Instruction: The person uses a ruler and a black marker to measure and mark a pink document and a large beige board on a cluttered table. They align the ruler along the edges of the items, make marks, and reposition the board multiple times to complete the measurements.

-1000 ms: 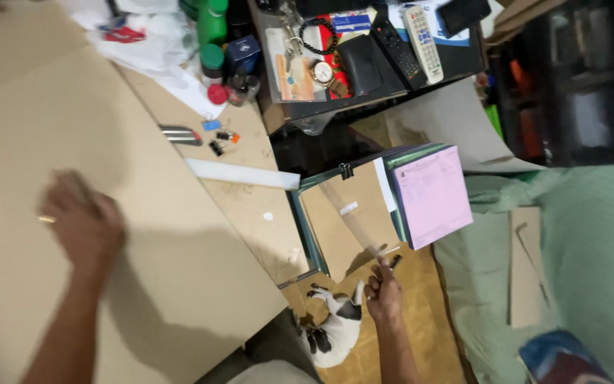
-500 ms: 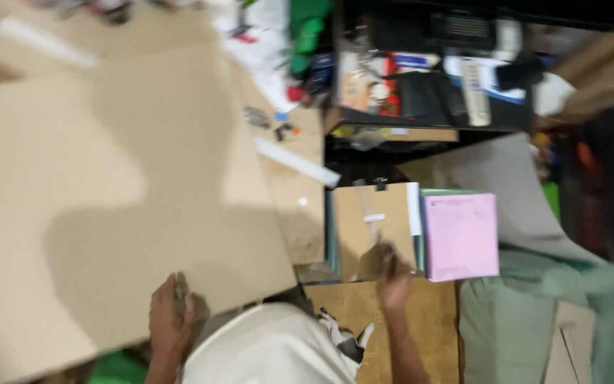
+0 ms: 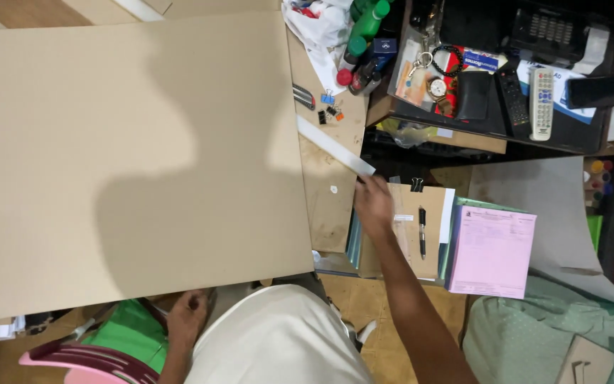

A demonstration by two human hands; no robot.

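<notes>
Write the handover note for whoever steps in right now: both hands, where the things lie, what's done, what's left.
Right hand: at the near end of the white ruler, touching or about to grip it; which, I cannot tell.
Left hand: at the near edge of the big cardboard sheet, fingers curled.
Black pen lies on the clipboard, beside the pink pad.
Done: sheet laid flat, unmarked.
Left: ruler not yet on the sheet.

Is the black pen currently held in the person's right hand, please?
No, the black pen lies on the brown board, apart from the right hand, which reaches toward the white strip.
</notes>
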